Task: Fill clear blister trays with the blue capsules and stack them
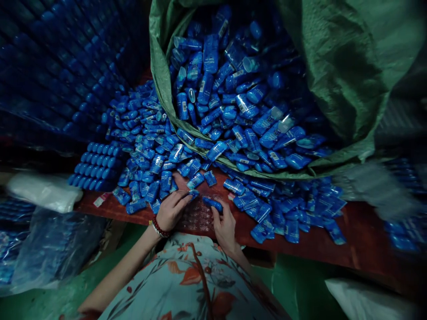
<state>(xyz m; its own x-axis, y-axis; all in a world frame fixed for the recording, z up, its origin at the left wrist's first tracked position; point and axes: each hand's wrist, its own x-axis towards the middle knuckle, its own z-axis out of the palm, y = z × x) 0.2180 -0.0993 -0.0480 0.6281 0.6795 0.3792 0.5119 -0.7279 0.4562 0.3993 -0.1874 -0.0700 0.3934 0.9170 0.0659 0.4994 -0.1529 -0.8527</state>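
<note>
My left hand (171,210), with a beaded bracelet at the wrist, is closed on a small blue bottle (193,194) at its fingertips. In my right hand (224,224) another small blue bottle (212,204) lies on its side between thumb and fingers. Both hands are just above a clear plastic tray (196,218) with moulded pockets, close to the table's front edge. Loose blue bottles (166,180) with printed labels are heaped beyond my left hand. A second heap of blue bottles (283,213) spreads out to the right of my right hand.
A big green woven sack (162,84) lies open at the back, blue bottles spilling from it onto the red table (363,240). Bottles stand in neat rows (96,166) at the left. Tall stacks of packed bottles (60,66) rise behind. White plastic wrapping (45,191) hangs near the left edge.
</note>
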